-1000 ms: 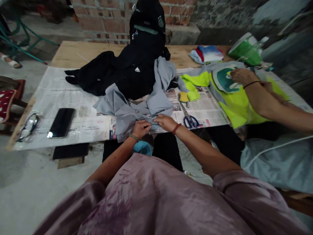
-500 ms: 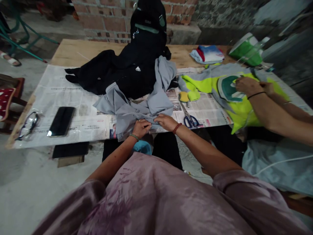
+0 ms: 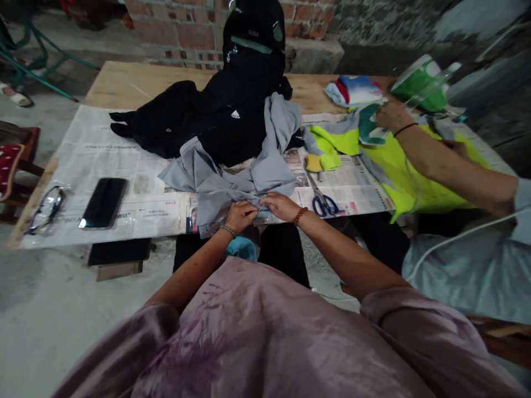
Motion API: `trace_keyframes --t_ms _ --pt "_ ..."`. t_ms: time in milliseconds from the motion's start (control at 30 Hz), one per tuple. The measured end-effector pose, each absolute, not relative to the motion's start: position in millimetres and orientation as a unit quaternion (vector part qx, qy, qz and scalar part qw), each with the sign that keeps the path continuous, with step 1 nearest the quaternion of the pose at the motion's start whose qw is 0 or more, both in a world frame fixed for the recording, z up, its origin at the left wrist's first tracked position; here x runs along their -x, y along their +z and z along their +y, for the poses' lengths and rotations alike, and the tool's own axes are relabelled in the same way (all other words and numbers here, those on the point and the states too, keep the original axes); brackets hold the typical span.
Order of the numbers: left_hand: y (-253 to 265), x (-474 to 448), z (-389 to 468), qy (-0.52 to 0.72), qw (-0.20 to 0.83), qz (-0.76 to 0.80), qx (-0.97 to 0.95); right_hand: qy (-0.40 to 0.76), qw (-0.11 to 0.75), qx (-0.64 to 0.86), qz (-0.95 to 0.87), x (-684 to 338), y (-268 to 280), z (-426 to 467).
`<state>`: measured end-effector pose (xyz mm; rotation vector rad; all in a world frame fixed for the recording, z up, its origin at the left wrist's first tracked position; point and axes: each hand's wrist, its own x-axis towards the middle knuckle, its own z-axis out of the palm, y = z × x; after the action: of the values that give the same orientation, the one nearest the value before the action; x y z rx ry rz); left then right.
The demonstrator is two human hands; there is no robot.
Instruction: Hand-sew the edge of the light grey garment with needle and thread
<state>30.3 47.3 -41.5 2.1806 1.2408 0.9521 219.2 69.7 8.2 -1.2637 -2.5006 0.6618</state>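
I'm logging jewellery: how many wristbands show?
3: green wristband on left wrist, red wristband on right wrist, black wristband on a co-worker's wrist. Others may be hidden.

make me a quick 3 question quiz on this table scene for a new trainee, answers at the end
1. What color is the garment that the person's left hand and right hand touch?
2. True or false: the blue-handled scissors lie nearer the right hand than the smartphone does.
3. Fill in: the co-worker's hand grips a ____.

Key: 1. gray; 2. true; 3. clothes iron.
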Motion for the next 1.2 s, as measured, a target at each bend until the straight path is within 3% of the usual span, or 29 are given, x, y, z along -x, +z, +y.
trace_keyframes --t_ms 267,400,800,1200 --pt "-41.5 -30.0 48.2 0.338 0.211 0.448 -0.801 0.509 0.242 0.577 -0.591 -194.3 23.1 67.8" --pt "-40.7 -29.7 48.1 0.332 0.215 0.446 -0.803 0.575 0.260 0.588 -0.506 -187.5 21.8 68.2" --pt "-41.4 -30.2 46.1 0.313 0.208 0.458 -0.806 0.335 0.177 0.636 -0.672 -187.1 5.4 73.7" --pt "-46.0 -31.2 48.5 0.334 0.224 0.464 -0.789 0.364 0.155 0.626 -0.672 -181.4 2.7 68.4"
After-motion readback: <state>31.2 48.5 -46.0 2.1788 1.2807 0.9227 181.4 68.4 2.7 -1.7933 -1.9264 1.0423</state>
